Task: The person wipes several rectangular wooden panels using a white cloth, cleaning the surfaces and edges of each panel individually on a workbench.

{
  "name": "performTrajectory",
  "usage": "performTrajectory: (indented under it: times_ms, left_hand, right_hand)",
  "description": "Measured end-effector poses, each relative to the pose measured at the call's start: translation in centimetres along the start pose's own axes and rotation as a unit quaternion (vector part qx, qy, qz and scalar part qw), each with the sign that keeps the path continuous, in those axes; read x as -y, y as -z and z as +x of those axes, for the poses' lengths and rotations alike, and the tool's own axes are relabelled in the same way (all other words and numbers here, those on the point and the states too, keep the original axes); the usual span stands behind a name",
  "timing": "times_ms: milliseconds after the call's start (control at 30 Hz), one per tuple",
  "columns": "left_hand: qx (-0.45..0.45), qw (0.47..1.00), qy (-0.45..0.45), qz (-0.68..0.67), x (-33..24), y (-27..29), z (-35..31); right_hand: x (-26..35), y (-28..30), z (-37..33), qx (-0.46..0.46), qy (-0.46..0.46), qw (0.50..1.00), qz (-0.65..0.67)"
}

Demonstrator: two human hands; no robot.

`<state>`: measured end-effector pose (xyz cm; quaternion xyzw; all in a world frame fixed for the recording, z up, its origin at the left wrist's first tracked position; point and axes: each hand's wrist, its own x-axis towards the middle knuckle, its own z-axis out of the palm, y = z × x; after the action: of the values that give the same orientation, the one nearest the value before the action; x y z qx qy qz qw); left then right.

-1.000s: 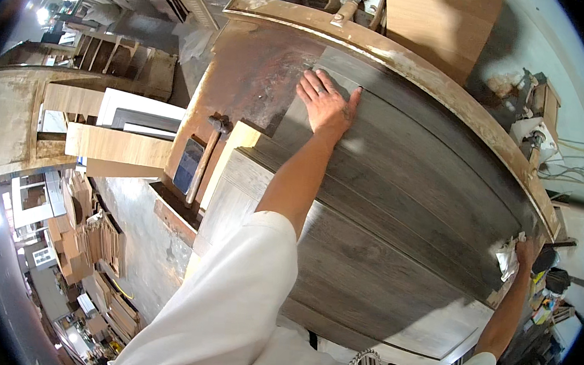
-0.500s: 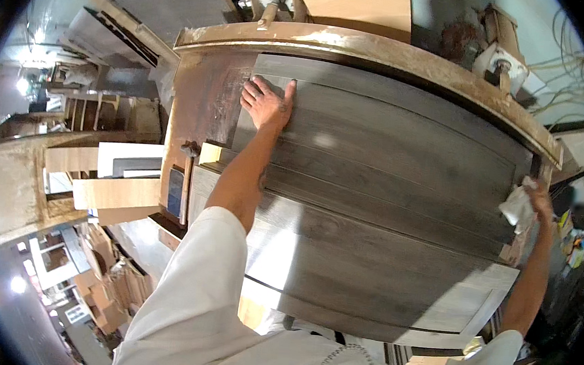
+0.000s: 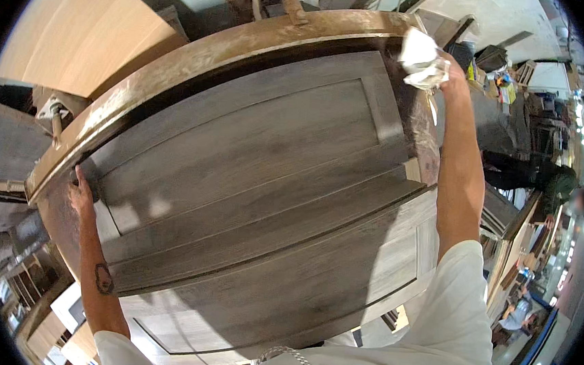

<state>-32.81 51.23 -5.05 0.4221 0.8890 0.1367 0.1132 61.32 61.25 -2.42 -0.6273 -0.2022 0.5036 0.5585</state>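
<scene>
right hand (image 3: 448, 68) mostly hidden, perhaps gripping rag (image 3: 422, 59)

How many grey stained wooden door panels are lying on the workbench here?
2. One grey stained wooden door panel lies on top, the left hand at its left corner. A second, paler grey panel lies beneath, sticking out nearer the person. More may be hidden underneath.

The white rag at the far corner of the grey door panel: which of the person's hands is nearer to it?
Right. The right hand grips the white rag at the far right corner of the grey door panel; the left hand rests on the panel's left edge, far across from it.
</scene>
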Motion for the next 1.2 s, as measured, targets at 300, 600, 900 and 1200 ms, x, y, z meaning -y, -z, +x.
performTrajectory:
  times_ms: [300, 600, 900, 1200]
  left_hand:
    - [0.14, 0.898, 0.099, -0.404, 0.8, -0.1, 2.0]
    - [-0.019, 0.914, 0.126, -0.385, -1.6, 6.9, -0.4]
    - [-0.14, 0.768, 0.138, -0.61, -4.1, 22.9, -20.2]
    - [-0.214, 0.592, 0.051, -0.775, 6.5, 30.6, -36.5]
  right_hand:
    - [-1.5, -16.7, -10.4, 0.002, 0.094, 0.761, -0.642]
    - [2.0, -5.2, -8.7, 0.056, 0.196, 0.892, -0.403]
    - [8.0, -4.8, -32.0, -0.215, 0.23, 0.949, 0.023]
    - [5.3, 8.2, -47.3, -0.131, 0.397, 0.908, 0.004]
